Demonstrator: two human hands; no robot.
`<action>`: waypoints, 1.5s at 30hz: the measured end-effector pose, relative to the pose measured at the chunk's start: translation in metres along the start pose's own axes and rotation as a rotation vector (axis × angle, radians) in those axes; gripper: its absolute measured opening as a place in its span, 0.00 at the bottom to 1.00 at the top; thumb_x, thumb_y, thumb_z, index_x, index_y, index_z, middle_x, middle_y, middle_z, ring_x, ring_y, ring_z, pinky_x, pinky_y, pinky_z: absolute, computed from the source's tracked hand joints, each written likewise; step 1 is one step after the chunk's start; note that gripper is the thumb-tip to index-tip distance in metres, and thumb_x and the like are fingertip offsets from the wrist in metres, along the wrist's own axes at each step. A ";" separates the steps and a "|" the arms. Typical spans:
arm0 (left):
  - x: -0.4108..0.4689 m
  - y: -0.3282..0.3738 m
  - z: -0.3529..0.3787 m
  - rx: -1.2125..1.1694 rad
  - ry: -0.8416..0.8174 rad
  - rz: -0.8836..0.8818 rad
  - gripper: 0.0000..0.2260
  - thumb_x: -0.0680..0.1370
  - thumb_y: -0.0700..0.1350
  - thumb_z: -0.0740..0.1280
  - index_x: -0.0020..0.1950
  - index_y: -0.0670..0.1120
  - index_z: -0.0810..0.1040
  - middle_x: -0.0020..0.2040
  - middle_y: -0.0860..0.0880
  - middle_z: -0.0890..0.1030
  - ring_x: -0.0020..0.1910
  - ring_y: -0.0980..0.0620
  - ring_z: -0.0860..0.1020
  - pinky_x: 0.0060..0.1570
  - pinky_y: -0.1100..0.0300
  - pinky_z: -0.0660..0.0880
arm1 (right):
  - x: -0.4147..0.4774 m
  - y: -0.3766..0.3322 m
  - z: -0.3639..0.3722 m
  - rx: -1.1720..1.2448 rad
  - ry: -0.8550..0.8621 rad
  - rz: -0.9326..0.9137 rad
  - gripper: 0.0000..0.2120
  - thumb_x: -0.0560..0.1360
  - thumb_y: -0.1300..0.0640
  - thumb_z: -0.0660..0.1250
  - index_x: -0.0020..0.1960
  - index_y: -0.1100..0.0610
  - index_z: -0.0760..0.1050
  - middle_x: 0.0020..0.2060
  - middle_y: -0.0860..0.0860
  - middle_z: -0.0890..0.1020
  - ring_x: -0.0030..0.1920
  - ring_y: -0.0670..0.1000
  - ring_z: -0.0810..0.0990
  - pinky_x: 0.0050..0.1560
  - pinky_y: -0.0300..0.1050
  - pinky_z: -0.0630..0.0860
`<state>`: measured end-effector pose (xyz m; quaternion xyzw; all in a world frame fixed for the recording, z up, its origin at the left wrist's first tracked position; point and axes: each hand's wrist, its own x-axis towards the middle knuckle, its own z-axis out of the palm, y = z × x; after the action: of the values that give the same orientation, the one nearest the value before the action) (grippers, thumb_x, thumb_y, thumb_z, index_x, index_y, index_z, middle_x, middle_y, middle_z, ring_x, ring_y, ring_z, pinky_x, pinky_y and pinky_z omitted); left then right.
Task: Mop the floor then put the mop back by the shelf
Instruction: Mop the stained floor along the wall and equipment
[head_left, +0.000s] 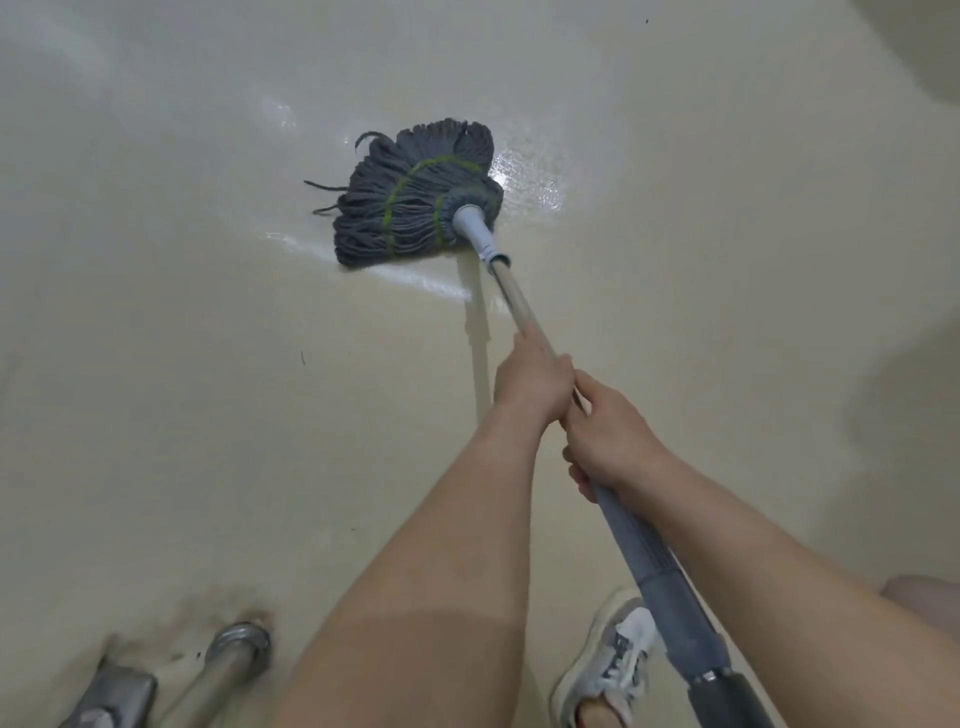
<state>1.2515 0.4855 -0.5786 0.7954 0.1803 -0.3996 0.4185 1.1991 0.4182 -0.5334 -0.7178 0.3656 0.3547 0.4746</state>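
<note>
1. Head view: mop (415, 200) head lies flat on the floor (182, 364), strands fanned to the left, handle running back toward the body. Wet sheen just right of and below the head; rest of floor looks dull, so mopping step prob. only partway.
2. Left hand (532, 382) grip: fingers wrapped fully round the pale shaft, forefinger laid along it. Right hand (610, 436) grip: closed round the shaft just behind, at the start of the grey sleeve; hands touching.
3. To do it well: keep head flat w/ light downward pressure, not tipped on its collar, so all strands drag.
4. Work in overlapping strokes from the wet patch toward dry floor; loose strands at left will trail, so sweep w/ them following.
5. Hands sit close together = less leverage; spreading them would likely steady the stroke.
6. Shoe (618, 660) is near the handle; step back onto dry floor, not the wet.
7. Metal legs (228, 660) at lower left: mind the swing. Shelf not in view.
</note>
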 end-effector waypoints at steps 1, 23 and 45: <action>-0.003 0.006 0.019 0.015 -0.029 0.024 0.19 0.79 0.45 0.59 0.68 0.38 0.67 0.63 0.40 0.74 0.60 0.38 0.76 0.54 0.50 0.75 | -0.004 0.011 -0.017 0.003 0.022 0.005 0.11 0.82 0.51 0.53 0.55 0.46 0.74 0.31 0.53 0.71 0.24 0.53 0.69 0.22 0.37 0.68; -0.071 -0.083 0.002 0.057 0.027 -0.101 0.22 0.75 0.46 0.63 0.68 0.41 0.68 0.60 0.40 0.78 0.58 0.39 0.77 0.54 0.55 0.73 | -0.073 0.055 0.063 0.052 -0.220 0.136 0.16 0.77 0.56 0.51 0.64 0.49 0.65 0.30 0.57 0.74 0.24 0.54 0.72 0.28 0.46 0.75; -0.228 -0.188 0.170 0.053 0.086 -0.197 0.21 0.74 0.44 0.63 0.65 0.39 0.71 0.56 0.39 0.81 0.54 0.40 0.79 0.53 0.53 0.76 | -0.177 0.281 0.014 0.043 -0.285 0.139 0.12 0.82 0.56 0.52 0.60 0.49 0.72 0.25 0.57 0.70 0.21 0.51 0.67 0.23 0.36 0.65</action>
<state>0.9124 0.4683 -0.5535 0.8011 0.2645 -0.4091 0.3478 0.8698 0.3854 -0.5048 -0.6228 0.3510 0.4770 0.5113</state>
